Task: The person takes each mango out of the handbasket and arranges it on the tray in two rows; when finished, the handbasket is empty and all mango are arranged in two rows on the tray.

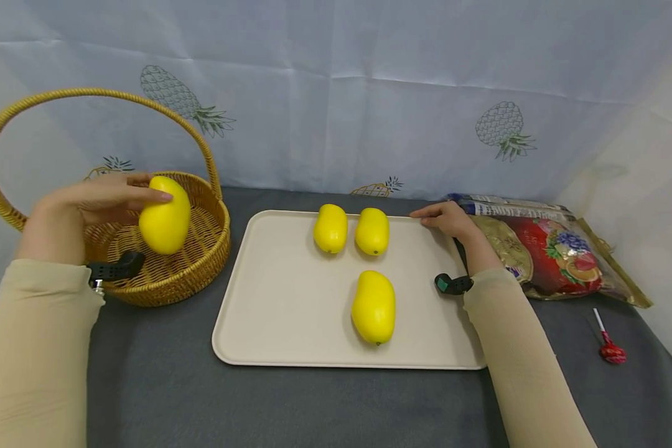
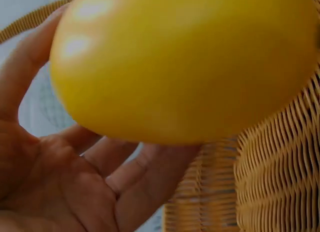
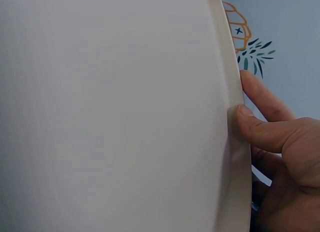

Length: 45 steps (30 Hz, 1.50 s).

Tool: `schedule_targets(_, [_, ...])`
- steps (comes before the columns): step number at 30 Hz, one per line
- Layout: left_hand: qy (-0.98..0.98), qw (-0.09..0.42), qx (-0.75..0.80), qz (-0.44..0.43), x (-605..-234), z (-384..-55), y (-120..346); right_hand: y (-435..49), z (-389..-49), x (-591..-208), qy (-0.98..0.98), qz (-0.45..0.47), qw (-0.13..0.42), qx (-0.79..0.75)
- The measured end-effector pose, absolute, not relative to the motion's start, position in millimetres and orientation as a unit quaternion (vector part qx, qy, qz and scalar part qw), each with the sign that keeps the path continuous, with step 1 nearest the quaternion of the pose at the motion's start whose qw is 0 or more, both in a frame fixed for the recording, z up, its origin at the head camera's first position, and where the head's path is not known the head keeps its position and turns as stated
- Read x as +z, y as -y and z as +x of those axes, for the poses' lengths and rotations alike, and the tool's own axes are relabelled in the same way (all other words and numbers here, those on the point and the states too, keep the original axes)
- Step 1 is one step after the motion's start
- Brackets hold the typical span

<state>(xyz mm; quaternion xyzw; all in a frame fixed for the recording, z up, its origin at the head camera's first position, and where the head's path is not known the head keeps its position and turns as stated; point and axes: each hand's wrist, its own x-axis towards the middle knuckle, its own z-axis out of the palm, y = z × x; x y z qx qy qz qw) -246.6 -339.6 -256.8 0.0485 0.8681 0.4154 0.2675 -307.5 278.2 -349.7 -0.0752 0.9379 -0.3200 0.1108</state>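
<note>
A yellow mango [image 1: 166, 216] is held by my left hand [image 1: 109, 196] over the wicker basket [image 1: 201, 264]. In the left wrist view the thumb and fingers lie around one end of the mango [image 2: 185, 67], with the basket wall [image 2: 280, 167] behind it. My right hand [image 1: 448, 221] is at the far right corner of the cream tray [image 1: 291, 311]. The right wrist view shows its thumb on the tray's rim [image 3: 235, 157] and the fingers on the outer side. On the tray lie three more mangoes: two at the back [image 1: 330, 229], [image 1: 372, 232] and one nearer the front [image 1: 374, 308].
A tall arched handle [image 1: 98, 92] rises over the basket. To the right of the tray lie shiny printed food packets [image 1: 560, 249] and a red lollipop [image 1: 612, 351]. Dark grey cloth [image 1: 291, 407] covers the table, and a pineapple-print curtain [image 1: 392, 124] hangs behind.
</note>
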Motion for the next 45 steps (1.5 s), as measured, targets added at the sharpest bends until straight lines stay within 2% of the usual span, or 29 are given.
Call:
schedule_targets(17, [-0.806,0.233,0.529,0.127,-225.5,-229.2,252.6,-279.1,-307.3,-349.4,-0.937,-0.083,0.117,-0.319])
schedule_targets(33, [-0.758,0.288,0.558,0.178,-227.1,-208.2,173.5,-278.8,-307.2,-349.2,-0.937,-0.079,0.116,-0.320])
schedule_targets(45, [-0.728,0.325,0.575,0.184,-256.7,-201.3,136.8,-279.9,-308.6,-350.5,-0.937,-0.079,0.115,-0.320])
